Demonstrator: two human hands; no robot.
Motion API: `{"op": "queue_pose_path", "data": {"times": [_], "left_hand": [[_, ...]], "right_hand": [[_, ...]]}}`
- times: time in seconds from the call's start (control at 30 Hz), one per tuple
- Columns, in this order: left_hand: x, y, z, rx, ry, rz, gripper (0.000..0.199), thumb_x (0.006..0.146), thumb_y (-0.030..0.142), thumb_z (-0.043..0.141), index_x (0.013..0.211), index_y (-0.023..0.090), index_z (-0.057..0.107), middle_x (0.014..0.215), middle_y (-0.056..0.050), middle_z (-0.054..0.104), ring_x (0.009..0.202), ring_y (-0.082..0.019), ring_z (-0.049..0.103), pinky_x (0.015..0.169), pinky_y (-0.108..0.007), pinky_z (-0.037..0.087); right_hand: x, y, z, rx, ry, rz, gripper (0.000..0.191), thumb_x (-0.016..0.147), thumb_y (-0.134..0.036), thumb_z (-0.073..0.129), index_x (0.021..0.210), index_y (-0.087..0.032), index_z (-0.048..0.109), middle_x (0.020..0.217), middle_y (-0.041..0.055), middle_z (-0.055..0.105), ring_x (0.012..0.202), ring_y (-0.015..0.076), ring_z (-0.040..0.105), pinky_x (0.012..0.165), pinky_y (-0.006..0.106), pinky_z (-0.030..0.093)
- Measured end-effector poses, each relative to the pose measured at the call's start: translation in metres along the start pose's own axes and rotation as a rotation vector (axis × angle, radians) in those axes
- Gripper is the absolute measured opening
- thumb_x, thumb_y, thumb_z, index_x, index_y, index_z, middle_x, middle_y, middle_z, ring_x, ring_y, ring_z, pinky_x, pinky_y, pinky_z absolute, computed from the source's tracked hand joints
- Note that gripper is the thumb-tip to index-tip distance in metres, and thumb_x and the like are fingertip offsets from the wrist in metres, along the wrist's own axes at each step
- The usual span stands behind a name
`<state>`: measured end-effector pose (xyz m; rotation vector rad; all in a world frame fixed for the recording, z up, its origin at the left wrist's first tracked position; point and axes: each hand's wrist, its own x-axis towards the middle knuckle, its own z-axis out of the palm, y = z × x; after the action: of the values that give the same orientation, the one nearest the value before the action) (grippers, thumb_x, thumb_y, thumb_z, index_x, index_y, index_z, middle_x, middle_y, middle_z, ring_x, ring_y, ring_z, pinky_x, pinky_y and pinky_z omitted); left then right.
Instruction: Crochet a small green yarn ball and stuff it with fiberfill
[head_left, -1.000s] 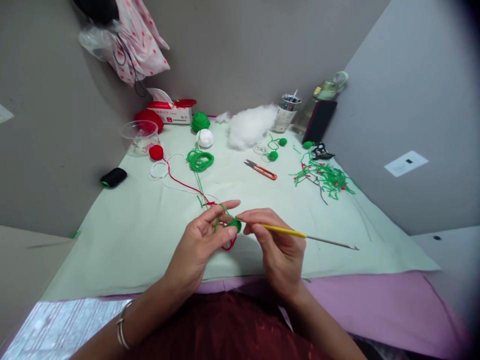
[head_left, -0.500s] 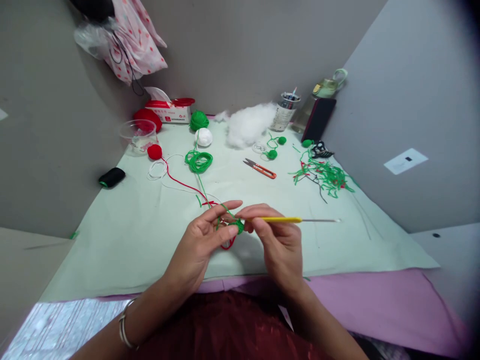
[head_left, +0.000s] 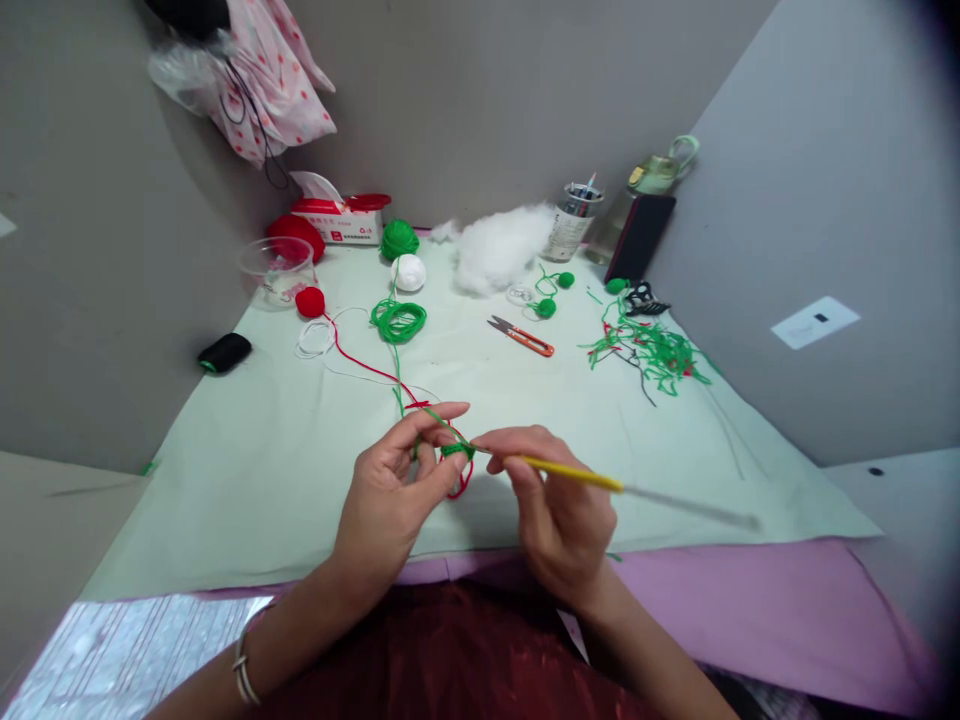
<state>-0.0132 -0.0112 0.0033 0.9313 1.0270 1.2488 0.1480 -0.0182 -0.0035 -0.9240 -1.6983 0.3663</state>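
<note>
Near the front middle of the table, my left hand [head_left: 397, 485] pinches a small green crochet piece [head_left: 457, 451] between thumb and fingers. Green yarn runs over its raised index finger from a loose green coil [head_left: 398, 321]. My right hand [head_left: 561, 505] is closed on a yellow-handled crochet hook [head_left: 574, 472], whose left tip meets the green piece. The hook's metal right end is blurred and points down to the right. A red yarn strand [head_left: 360, 369] leads from a small red ball [head_left: 310, 301] to a loop below the green piece.
Orange snips [head_left: 523, 337] lie beyond my hands. White stuffing [head_left: 499, 248], a pen cup [head_left: 571, 224] and a phone [head_left: 640, 238] stand at the back. Yarn scraps [head_left: 660, 355] are at right, a black spool [head_left: 224, 354] and clear tub [head_left: 279, 270] at left.
The hook has tilted, its right end swinging downward and farther right. My right hand has turned and moved slightly right; my left hand has shifted a little left with the green piece.
</note>
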Motion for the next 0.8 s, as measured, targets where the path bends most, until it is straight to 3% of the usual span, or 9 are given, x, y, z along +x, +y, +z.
{"op": "queue_pose_path", "data": {"times": [0.07, 0.13, 0.23, 0.33, 0.4, 0.5, 0.6, 0.7, 0.8], "left_hand": [[0.000, -0.001, 0.002, -0.074, -0.001, -0.046, 0.040, 0.077, 0.024, 0.091, 0.116, 0.028, 0.082, 0.081, 0.003, 0.064, 0.069, -0.011, 0.051, 0.069, -0.023, 0.045], [0.001, -0.002, 0.002, -0.220, -0.083, -0.186, 0.049, 0.076, 0.030, 0.093, 0.123, 0.025, 0.080, 0.081, 0.002, 0.064, 0.069, -0.010, 0.052, 0.070, -0.023, 0.045], [0.004, 0.000, -0.001, -0.361, -0.164, -0.343, 0.046, 0.078, 0.031, 0.091, 0.122, 0.019, 0.081, 0.072, 0.004, 0.058, 0.056, -0.005, 0.039, 0.068, -0.022, 0.043], [0.006, 0.003, -0.003, -0.330, -0.139, -0.297, 0.042, 0.078, 0.027, 0.090, 0.119, 0.021, 0.083, 0.077, 0.002, 0.061, 0.064, -0.008, 0.046, 0.070, -0.023, 0.043], [0.006, 0.004, -0.003, -0.262, -0.135, -0.243, 0.041, 0.076, 0.028, 0.091, 0.116, 0.024, 0.084, 0.087, -0.001, 0.065, 0.079, -0.012, 0.055, 0.074, -0.023, 0.044], [0.005, 0.001, 0.001, -0.178, -0.111, -0.171, 0.039, 0.077, 0.030, 0.092, 0.116, 0.027, 0.084, 0.093, -0.001, 0.067, 0.086, -0.014, 0.056, 0.079, -0.023, 0.044], [0.005, -0.001, 0.004, -0.213, -0.083, -0.169, 0.045, 0.076, 0.031, 0.093, 0.120, 0.027, 0.083, 0.089, -0.001, 0.069, 0.081, -0.013, 0.057, 0.076, -0.023, 0.044], [0.007, -0.001, 0.004, -0.335, -0.150, -0.304, 0.045, 0.075, 0.033, 0.093, 0.118, 0.022, 0.084, 0.066, 0.006, 0.056, 0.057, -0.005, 0.038, 0.068, -0.021, 0.042], [0.010, 0.002, 0.000, -0.412, -0.181, -0.361, 0.033, 0.077, 0.029, 0.092, 0.108, 0.019, 0.087, 0.056, 0.012, 0.037, 0.050, -0.003, 0.015, 0.067, -0.020, 0.043]], "right_hand": [[-0.005, 0.001, 0.002, -0.189, -0.037, -0.179, 0.025, 0.103, -0.012, 0.059, 0.121, -0.022, 0.074, 0.104, 0.0092, 0.080, 0.089, 0.0208, 0.074, 0.075, 0.034, 0.061], [-0.008, 0.003, 0.003, -0.275, -0.025, -0.251, 0.028, 0.101, -0.009, 0.062, 0.123, -0.021, 0.075, 0.110, 0.0124, 0.079, 0.096, 0.0228, 0.074, 0.077, 0.035, 0.062], [-0.006, 0.004, 0.002, -0.064, 0.065, -0.116, 0.029, 0.101, -0.008, 0.061, 0.121, -0.024, 0.076, 0.106, 0.0091, 0.079, 0.092, 0.0206, 0.074, 0.077, 0.034, 0.062], [0.002, 0.002, -0.001, 0.229, 0.119, 0.114, 0.025, 0.103, -0.011, 0.059, 0.108, -0.025, 0.078, 0.094, 0.0036, 0.078, 0.082, 0.0174, 0.071, 0.072, 0.032, 0.060], [0.006, 0.001, -0.001, 0.317, 0.093, 0.172, 0.021, 0.104, -0.015, 0.060, 0.103, -0.025, 0.079, 0.094, 0.0034, 0.079, 0.084, 0.0177, 0.072, 0.071, 0.031, 0.059], [0.007, 0.001, 0.003, 0.296, 0.055, 0.163, 0.021, 0.103, -0.014, 0.062, 0.106, -0.026, 0.079, 0.097, 0.0036, 0.080, 0.089, 0.0182, 0.074, 0.074, 0.031, 0.061], [0.001, 0.002, 0.006, 0.079, 0.063, 0.020, 0.026, 0.101, -0.010, 0.064, 0.114, -0.027, 0.079, 0.102, 0.0053, 0.079, 0.091, 0.0183, 0.074, 0.076, 0.032, 0.061], [-0.003, 0.003, 0.004, -0.157, 0.056, -0.177, 0.031, 0.097, -0.007, 0.067, 0.118, -0.026, 0.079, 0.109, 0.0092, 0.079, 0.094, 0.0207, 0.073, 0.077, 0.034, 0.061], [0.000, 0.003, 0.000, -0.009, 0.108, -0.049, 0.030, 0.100, -0.007, 0.063, 0.115, -0.026, 0.079, 0.101, 0.0062, 0.080, 0.089, 0.0192, 0.072, 0.074, 0.033, 0.060]]}}
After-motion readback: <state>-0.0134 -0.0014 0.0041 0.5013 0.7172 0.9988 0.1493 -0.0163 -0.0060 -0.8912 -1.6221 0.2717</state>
